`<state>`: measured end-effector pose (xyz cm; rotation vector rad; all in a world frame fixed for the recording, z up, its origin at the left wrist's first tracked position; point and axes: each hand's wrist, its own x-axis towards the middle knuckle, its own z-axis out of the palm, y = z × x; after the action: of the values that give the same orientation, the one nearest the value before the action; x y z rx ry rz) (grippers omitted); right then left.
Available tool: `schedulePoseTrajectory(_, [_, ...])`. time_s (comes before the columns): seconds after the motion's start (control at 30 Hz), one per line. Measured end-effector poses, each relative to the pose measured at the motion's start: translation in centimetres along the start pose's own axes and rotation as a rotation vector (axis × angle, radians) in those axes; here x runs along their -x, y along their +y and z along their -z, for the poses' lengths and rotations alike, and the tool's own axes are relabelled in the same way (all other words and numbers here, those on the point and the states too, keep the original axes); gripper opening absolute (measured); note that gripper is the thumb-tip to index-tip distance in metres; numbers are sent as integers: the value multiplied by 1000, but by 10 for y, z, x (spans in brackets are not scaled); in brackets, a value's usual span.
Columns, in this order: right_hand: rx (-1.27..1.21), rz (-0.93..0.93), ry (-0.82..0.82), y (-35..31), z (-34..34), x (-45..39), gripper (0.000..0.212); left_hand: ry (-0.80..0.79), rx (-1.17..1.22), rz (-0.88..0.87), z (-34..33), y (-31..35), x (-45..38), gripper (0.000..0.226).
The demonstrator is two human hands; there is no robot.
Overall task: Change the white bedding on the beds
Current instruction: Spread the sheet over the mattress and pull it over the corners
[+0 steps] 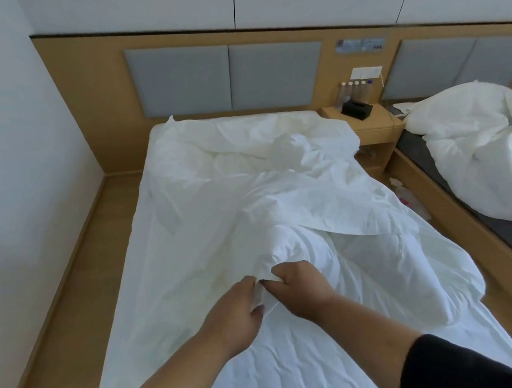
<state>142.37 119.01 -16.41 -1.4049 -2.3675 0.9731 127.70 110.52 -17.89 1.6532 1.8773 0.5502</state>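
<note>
A crumpled white duvet cover [248, 194] lies spread over the near bed, with the bunched white duvet [368, 264] showing at its open end. Below it the fitted white sheet [294, 371] covers the mattress. My left hand [233, 314] and my right hand [300, 287] meet at the cover's lower edge, and each pinches a fold of the fabric between fingers and thumb. The fingertips are partly hidden in the cloth.
A second bed at the right holds a heap of white bedding [486, 154] on a dark bare mattress [507, 229]. Between the beds stands a wooden nightstand [375, 129] with a black tissue box [356, 109] and bottles [353, 90]. Litter lies on the floor [408, 195] in the gap. A wall runs along the left.
</note>
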Motion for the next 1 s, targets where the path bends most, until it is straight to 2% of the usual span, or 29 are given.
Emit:
schedulePoseTrajectory(0.03, [-36, -2, 3, 2, 0, 1, 53, 40, 93, 44, -2, -1, -4, 16])
schedulePoseTrajectory(0.1, [-160, -2, -2, 11, -2, 4, 52, 72, 271, 132, -1, 0, -8, 31])
schedulePoseTrajectory(0.17, [-329, -4, -29, 24, -8, 7, 50, 105, 359, 175, 6, 10, -5, 37])
schedulePoseTrajectory(0.23, [-400, 5, -34, 41, -20, 9, 44, 142, 316, 141, 16, 22, -1, 42])
schedulePoseTrajectory(0.37, [-328, -61, 22, 82, -51, -2, 17, 170, 271, 90, 39, 45, 6, 45])
schedulePoseTrajectory(0.53, [-235, -175, 102, 125, -63, -39, 18, 245, 280, 41, 70, 75, 17, 43])
schedulePoseTrajectory(0.63, [-253, -240, 100, 146, -61, -46, 19, 252, 181, 40, 84, 65, 20, 41])
schedulePoseTrajectory(0.7, [-240, -253, 101, 155, -55, -41, 30, 234, 120, 91, 89, 46, 17, 45])
schedulePoseTrajectory(0.8, [-215, -253, 135, 147, -25, -24, 54, 207, 111, 269, 94, 7, 12, 44])
schedulePoseTrajectory(0.87, [-185, -209, 163, 122, 10, -12, 59, 113, 7, 353, 87, -13, 11, 41])
schedulePoseTrajectory(0.93, [-112, -107, 175, 83, 46, 1, 56, 12, -134, 307, 72, -12, 12, 19])
schedulePoseTrajectory(0.97, [-59, -41, 168, 63, 58, 8, 52, -33, -147, 235, 61, -4, 12, 25])
schedulePoseTrajectory(1.0, [-2, 26, 137, 44, 65, 16, 46, -47, -134, 124, 46, 5, 9, 48])
